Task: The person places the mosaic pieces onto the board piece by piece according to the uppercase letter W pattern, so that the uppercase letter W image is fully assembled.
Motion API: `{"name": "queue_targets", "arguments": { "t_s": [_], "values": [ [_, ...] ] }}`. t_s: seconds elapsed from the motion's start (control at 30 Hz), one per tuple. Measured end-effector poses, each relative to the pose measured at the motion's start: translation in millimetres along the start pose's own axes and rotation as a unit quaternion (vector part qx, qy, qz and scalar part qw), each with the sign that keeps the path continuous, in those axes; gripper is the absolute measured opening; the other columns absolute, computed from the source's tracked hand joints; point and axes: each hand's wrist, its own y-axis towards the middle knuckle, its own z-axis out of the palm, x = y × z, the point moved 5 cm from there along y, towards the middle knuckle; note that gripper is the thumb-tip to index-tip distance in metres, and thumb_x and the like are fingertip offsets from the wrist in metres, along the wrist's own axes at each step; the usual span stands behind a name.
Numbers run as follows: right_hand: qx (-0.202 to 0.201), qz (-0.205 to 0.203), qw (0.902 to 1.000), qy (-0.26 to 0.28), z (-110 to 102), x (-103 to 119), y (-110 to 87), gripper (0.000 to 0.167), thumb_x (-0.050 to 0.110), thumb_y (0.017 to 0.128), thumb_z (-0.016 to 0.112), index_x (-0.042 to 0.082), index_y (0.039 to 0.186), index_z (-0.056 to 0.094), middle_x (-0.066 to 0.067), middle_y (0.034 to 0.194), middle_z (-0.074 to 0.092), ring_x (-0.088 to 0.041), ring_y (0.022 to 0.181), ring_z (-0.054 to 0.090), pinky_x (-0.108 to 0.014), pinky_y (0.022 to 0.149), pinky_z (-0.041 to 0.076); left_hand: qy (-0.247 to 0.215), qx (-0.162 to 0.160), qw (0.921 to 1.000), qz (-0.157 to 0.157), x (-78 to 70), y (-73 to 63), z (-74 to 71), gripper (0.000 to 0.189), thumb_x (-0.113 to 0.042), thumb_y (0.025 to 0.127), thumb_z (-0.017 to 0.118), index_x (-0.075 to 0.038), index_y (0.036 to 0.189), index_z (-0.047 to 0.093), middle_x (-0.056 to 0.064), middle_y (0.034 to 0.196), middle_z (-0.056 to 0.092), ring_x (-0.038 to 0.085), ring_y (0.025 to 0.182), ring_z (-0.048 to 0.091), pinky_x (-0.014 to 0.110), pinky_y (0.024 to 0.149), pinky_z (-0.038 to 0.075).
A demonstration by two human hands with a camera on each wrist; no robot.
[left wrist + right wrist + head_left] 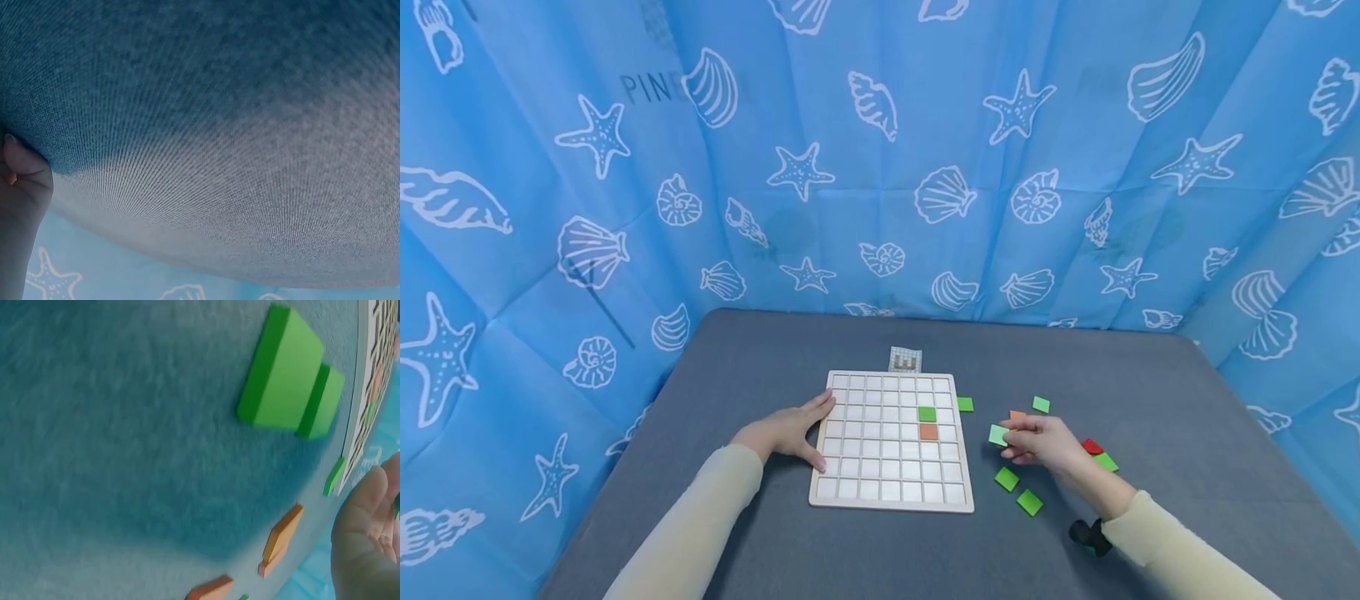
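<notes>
A pale grid board (891, 440) lies on the grey table, with a green tile (927, 413) in one cell and an orange tile (928, 432) in the cell just below it. My left hand (786, 429) rests at the board's left edge, thumb and fingers spread apart. To the right of the board, my right hand (1037, 442) pinches a light green tile (997, 435) between thumb and fingertips, above the table. In the right wrist view only part of that hand (369, 531) shows, at the right edge. The left wrist view catches a bit of the left hand (25, 181).
Loose green tiles (1029, 502) lie right of the board, with an orange tile (1017, 414) behind the right hand. A red tile (1092, 447) sits beyond the right wrist. A small patterned card (906, 359) lies behind the board. Blue curtain (880, 167) surrounds the table.
</notes>
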Motion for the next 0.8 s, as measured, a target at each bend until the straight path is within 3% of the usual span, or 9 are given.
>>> {"name": "queue_targets", "arguments": {
  "t_s": [0.23, 0.63, 0.8],
  "values": [
    [0.019, 0.009, 0.9997, -0.012, 11.6, 1.1, 3.6, 0.037, 0.004, 0.098, 0.055, -0.018, 0.128, 0.051, -0.008, 0.086, 0.069, -0.019, 0.076, 0.067, -0.035, 0.072, 0.055, 0.002, 0.001, 1.0000, 0.000, 1.6, 2.4, 0.4, 0.117, -0.051, 0.069, 0.082, -0.019, 0.158, 0.014, -0.004, 0.163, -0.001, 0.032, 0.145, 0.019, 0.050, 0.111, 0.026],
    [0.017, 0.001, 0.9995, -0.025, 26.3, 7.7, 5.8, 0.034, 0.006, 0.097, 0.057, -0.014, 0.124, 0.056, -0.007, 0.084, 0.068, -0.019, 0.075, 0.066, -0.037, 0.072, 0.055, -0.001, 0.002, 1.0000, 0.005, -2.6, -0.7, -1.7, 0.117, -0.049, 0.070, 0.083, -0.016, 0.158, 0.014, -0.002, 0.164, 0.000, 0.031, 0.145, 0.019, 0.050, 0.111, 0.026],
    [0.040, -0.008, 0.9990, -0.019, 35.6, 10.0, 6.1, 0.032, 0.005, 0.096, 0.058, -0.013, 0.122, 0.057, -0.008, 0.086, 0.067, -0.017, 0.074, 0.064, -0.034, 0.072, 0.054, 0.000, 0.002, 1.0000, 0.005, -3.2, -0.4, -1.7, 0.116, -0.048, 0.070, 0.083, -0.016, 0.158, 0.014, -0.002, 0.164, 0.000, 0.031, 0.145, 0.019, 0.050, 0.111, 0.026]
  ]
}}
